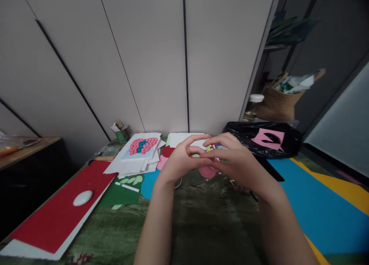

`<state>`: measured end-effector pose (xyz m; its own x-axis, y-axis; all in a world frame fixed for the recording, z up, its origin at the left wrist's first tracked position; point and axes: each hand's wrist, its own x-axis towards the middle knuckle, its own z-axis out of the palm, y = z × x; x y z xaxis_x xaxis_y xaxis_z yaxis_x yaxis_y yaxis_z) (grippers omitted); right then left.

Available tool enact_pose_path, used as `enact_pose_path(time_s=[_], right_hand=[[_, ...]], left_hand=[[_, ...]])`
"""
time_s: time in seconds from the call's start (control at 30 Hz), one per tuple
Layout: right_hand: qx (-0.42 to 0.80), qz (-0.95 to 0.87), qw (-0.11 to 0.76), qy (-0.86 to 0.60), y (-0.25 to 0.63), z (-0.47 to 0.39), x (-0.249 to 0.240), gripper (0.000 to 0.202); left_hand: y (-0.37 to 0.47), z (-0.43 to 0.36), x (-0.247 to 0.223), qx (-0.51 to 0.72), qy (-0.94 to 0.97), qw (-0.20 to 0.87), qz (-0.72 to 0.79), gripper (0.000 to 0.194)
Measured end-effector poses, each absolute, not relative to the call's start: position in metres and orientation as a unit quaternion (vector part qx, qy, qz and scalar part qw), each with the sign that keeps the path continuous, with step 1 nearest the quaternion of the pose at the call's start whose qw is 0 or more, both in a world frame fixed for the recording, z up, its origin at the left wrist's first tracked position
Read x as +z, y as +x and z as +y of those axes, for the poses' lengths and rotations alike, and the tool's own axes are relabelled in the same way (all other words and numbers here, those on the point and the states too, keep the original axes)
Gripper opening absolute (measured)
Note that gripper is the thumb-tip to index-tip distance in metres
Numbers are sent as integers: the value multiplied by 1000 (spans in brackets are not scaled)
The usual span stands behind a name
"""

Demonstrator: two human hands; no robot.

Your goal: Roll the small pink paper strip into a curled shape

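My left hand (181, 159) and my right hand (233, 159) meet above the middle of the green table (201, 219), fingertips touching each other. Something small is pinched between them, too small to identify. Just beyond and below the hands lies a pink paper scrap (208, 172) and a white sheet (180, 139). Left of the hands, a white card with a heart made of pink and blue paper rolls (141, 146) rests on a stack of white sheets.
A red sheet (57, 215) with a white oval object (83, 198) lies at the left. A white pen (127, 187) rests on green paper. Blue (314, 207) and yellow sheets cover the right. A black bag (259, 142) with pink paper and a woven basket (278, 103) stand behind.
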<state>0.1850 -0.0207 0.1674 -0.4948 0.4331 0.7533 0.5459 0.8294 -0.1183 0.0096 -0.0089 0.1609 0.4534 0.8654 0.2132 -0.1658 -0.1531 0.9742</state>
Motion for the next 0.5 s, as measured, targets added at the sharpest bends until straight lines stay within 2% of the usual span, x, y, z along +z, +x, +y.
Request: enact_pose_path(time_s=[0.1, 0.17, 0.33, 0.5], right_hand=[[-48, -877, 380, -290, 188, -20, 167, 19], [-44, -871, 391, -295, 187, -20, 167, 15], [-81, -802, 504, -310, 178, -12, 163, 11], [-103, -725, 613, -297, 166, 2, 154, 15]], left_hand=[[8, -10, 162, 413, 649, 568, 293, 59], [9, -10, 162, 420, 642, 572, 291, 58], [20, -9, 158, 498, 566, 603, 262, 53], [37, -7, 151, 560, 494, 629, 215, 46]])
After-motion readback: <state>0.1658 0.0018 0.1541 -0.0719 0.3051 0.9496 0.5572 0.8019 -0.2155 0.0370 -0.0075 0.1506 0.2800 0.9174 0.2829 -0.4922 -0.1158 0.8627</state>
